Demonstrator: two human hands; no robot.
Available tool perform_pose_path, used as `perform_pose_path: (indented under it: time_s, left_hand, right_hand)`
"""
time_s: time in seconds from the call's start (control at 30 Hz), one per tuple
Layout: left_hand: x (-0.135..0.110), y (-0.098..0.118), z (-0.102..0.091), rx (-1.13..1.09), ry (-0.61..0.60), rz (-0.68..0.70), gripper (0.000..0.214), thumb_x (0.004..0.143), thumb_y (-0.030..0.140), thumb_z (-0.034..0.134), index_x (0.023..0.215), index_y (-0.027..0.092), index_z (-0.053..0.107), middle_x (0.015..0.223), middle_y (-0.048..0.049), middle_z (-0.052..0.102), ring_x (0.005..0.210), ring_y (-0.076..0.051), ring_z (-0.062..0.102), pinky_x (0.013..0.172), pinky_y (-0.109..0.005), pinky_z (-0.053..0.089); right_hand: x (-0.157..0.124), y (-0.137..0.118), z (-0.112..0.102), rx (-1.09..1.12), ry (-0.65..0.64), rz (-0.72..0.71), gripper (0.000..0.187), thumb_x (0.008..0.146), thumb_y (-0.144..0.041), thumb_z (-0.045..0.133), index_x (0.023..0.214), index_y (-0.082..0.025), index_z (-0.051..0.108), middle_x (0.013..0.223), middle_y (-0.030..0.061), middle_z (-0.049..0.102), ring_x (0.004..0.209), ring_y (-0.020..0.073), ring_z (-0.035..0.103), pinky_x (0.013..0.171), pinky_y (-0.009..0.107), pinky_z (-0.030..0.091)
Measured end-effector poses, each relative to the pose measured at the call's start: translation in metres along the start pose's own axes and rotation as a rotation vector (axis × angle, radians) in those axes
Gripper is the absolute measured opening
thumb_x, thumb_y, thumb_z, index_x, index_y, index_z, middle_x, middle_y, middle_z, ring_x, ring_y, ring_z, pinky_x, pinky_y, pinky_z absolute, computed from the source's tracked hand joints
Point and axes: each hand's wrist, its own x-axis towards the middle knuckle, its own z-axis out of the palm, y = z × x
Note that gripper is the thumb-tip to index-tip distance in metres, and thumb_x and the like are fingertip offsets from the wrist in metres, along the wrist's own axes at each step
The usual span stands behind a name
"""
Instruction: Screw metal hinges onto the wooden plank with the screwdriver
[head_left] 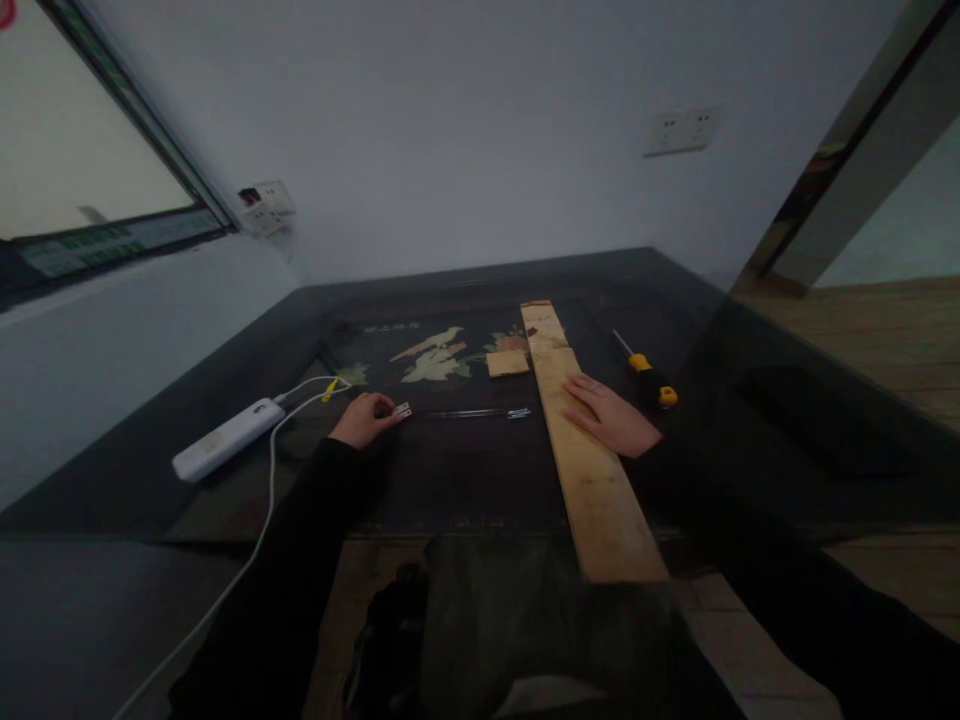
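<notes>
My left hand [364, 420] rests over the dark table with its fingertips closed on a small metal plate with holes [404, 410]. My right hand [611, 415] lies flat, fingers stretched out, on a long wooden board [600, 490]. The board's near end juts past the table's front edge. Between my hands lie a thin, clear strip [465, 413] and several small shiny metal pieces, perhaps screws [518, 413]. A small square wooden piece [508, 363] sits just left of the board. To its right is a yellow and black screwdriver [651, 380].
A white power bank [229, 440] with a white cable [271, 480] lies at the left; the cable runs down off the table [480, 500]. A dark flat object [817, 420] is at the right. Behind the table stands a wall with sockets [681, 131].
</notes>
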Motion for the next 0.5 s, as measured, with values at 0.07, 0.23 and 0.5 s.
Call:
perform_pose_path:
  time_s: [0.07,0.23,0.5]
  left_hand:
    - [0.001,0.003,0.0,-0.009,-0.027,-0.013,0.042,0.06,0.057,0.07,0.077,0.019,0.063,0.08,-0.0054,0.065,0.079,-0.022,0.061,0.071,-0.032,0.048]
    - [-0.004,0.014,0.001,-0.06,-0.078,-0.005,0.034,0.063,0.052,0.068,0.074,0.02,0.061,0.073,-0.002,0.066,0.072,-0.02,0.062,0.067,-0.03,0.047]
    - [-0.011,0.054,0.009,-0.151,-0.117,0.098,0.021,0.07,0.04,0.063,0.074,0.02,0.062,0.073,-0.0019,0.069,0.071,-0.019,0.064,0.068,-0.029,0.048]
  right_hand:
    - [0.0,0.0,0.0,-0.009,-0.001,0.002,0.063,0.091,-0.053,0.04,0.138,-0.012,0.05,0.149,0.0141,0.041,0.141,0.0255,0.032,0.118,0.044,0.027]
    - [0.0,-0.001,-0.002,-0.03,-0.013,0.003,0.065,0.092,-0.051,0.04,0.139,-0.007,0.048,0.149,0.0155,0.041,0.142,0.0247,0.031,0.118,0.041,0.025]
    - [0.0,-0.001,-0.002,-0.012,-0.013,0.003,0.063,0.091,-0.051,0.041,0.139,-0.01,0.048,0.149,0.0142,0.041,0.142,0.0255,0.031,0.118,0.044,0.026]
